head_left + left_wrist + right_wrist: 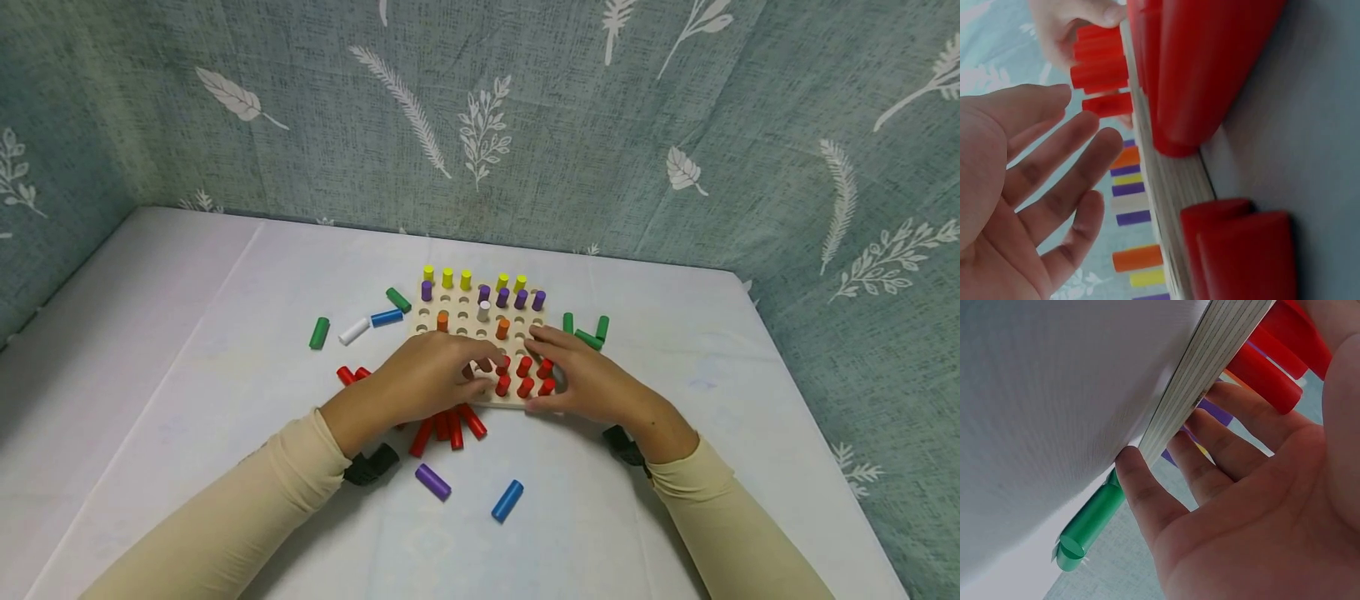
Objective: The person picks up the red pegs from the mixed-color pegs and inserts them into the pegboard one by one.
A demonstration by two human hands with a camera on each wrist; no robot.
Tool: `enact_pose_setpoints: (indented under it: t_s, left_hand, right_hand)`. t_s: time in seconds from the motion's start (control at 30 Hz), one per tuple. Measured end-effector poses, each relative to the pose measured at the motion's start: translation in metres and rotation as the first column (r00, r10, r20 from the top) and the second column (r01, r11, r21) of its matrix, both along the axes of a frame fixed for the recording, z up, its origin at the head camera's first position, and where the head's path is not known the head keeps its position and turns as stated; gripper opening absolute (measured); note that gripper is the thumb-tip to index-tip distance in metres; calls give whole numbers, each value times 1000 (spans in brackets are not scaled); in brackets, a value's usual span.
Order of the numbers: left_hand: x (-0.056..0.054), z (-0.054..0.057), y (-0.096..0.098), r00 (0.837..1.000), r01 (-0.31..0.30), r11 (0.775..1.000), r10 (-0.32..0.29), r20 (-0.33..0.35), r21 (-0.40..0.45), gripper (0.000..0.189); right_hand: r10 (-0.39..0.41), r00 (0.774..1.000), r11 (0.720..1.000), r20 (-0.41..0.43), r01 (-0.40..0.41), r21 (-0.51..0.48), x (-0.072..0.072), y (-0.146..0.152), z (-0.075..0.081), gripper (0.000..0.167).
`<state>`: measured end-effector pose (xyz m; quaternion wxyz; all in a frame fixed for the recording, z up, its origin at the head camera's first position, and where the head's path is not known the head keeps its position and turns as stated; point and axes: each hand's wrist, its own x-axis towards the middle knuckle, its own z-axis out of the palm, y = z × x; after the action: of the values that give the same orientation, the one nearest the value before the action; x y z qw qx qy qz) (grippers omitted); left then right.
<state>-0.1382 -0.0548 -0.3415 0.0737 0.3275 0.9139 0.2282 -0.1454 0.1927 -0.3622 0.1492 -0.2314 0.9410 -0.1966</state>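
A wooden pegboard (498, 404) stands under both hands, with rows of round holes. Red pegs (525, 387) stand upright in two short rows at its near right. My left hand (435, 375) hovers over the near left of the board, fingers loosely bent. In the left wrist view its fingertips are close to a red peg (1107, 105), with nothing between thumb and fingers. My right hand (592, 382) rests along the board's right side, holding no peg. Its fingers touch the board's edge (1194, 381) in the right wrist view, beside the red pegs.
Yellow (447, 278), purple (503, 297), orange (502, 329) and white pegs (483, 311) stand farther back on the board. Loose red pegs (456, 429) lie at its near left. A purple peg (432, 482) and blue peg (507, 502) lie nearer; green pegs (588, 340) lie right.
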Motion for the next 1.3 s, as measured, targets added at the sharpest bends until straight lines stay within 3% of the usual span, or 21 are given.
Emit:
enact_pose_setpoints:
  t_s: [0.27,0.47,0.7,1.0,1.3]
  left_hand:
    - [-4,2,-8,998,46,999,-45,35,-14,25]
    - [-5,4,-12,990,101,995,-102,100,14,16]
    - [-5,-1,-12,980,135,991,-130,150,-22,14]
    - [-4,-5,-11,971,193,980,-182,156,-57,13]
    - [-2,-5,-10,969,198,978,-185,165,-68,14]
  right_hand:
    - [3,1000,1000,-6,-3,-14,0,1,0,89]
    - [2,1000,1000,0,-2,-16,0,1,0,90]
    - [-14,1000,1000,7,14,-7,-1,0,0,91]
    - [-6,1000,1000,-7,5,-1,-1,1,-2,91]
    - [-10,1000,1000,-8,10,6,-1,1,-2,91]
